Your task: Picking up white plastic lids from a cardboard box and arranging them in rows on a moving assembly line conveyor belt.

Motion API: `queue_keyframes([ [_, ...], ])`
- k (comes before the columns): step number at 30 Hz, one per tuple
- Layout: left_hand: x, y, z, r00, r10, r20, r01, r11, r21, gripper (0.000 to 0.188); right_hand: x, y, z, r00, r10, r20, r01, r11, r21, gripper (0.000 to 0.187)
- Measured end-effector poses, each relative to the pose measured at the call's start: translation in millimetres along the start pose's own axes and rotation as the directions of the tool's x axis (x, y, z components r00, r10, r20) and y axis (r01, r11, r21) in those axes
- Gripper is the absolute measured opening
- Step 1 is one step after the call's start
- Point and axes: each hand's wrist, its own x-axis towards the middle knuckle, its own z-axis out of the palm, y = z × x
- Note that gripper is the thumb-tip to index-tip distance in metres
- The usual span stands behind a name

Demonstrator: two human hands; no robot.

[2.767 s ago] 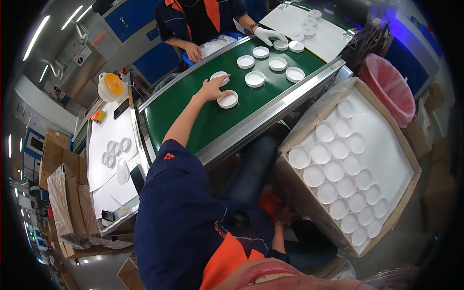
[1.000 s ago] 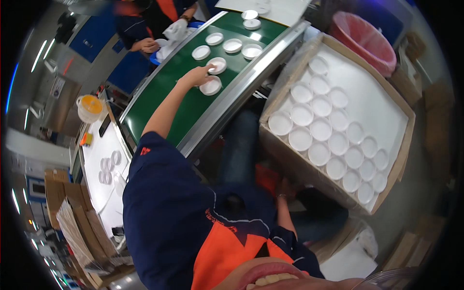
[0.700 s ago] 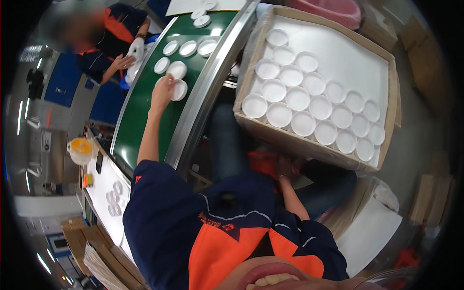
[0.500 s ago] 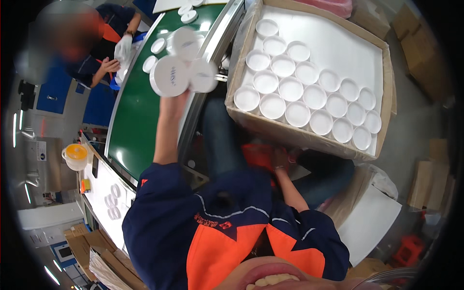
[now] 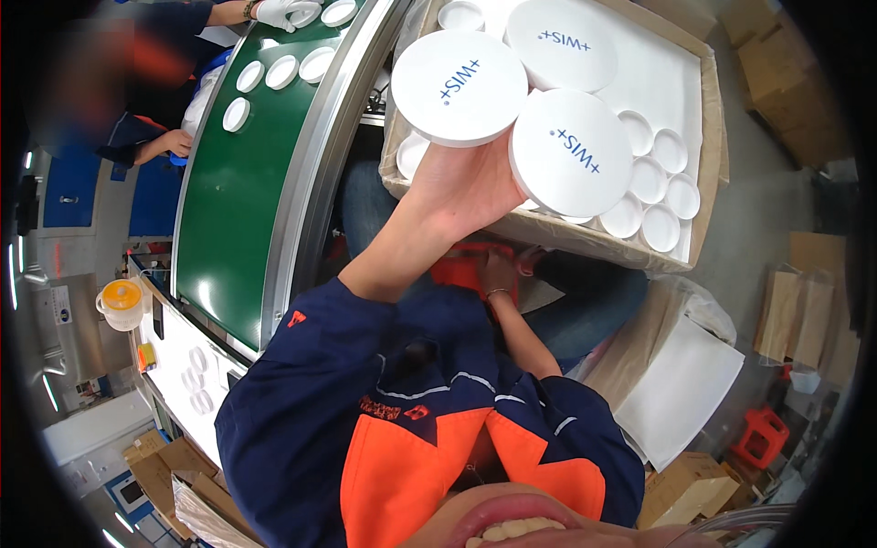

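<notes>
Left of the carton (image 5: 713,137), a green belt (image 5: 228,201) bears white caps (image 5: 281,71). Over the carton's near edge, the left hand (image 5: 470,187), fingers mostly hidden, grips three white discs (image 5: 459,89) with blue lettering. Below the carton is the right hand (image 5: 498,274); its finger opening cannot be told. Right of the carton lies grey floor (image 5: 744,237).

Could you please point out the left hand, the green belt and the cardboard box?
Left hand (image 5: 468,190): head view, middle of the hand.
Green belt (image 5: 230,210): head view, bare surface.
Cardboard box (image 5: 710,137): head view, right rim.
</notes>
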Motion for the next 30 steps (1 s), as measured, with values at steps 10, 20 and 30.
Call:
queue_keyframes([
  [10, 12.3, -9.8, -7.0, 0.999, -0.026, 0.029, 0.034, 0.953, -0.302, 0.052, 5.2, 4.1, 8.5, 1.000, 0.004, -0.018, -0.003, 0.999, 0.041, 0.030],
  [20, 28.7, -23.8, 2.3, 0.984, 0.102, -0.146, -0.072, 0.978, 0.194, 0.048, 3.4, -3.5, 4.8, 0.998, 0.000, -0.056, 0.002, 0.999, 0.046, 0.031],
  [30, 44.4, -37.9, -0.4, 0.978, 0.068, -0.197, -0.038, 0.988, 0.149, 0.038, 4.1, -0.6, 7.8, 0.997, 0.013, -0.072, -0.009, 0.998, 0.067, 0.032],
])
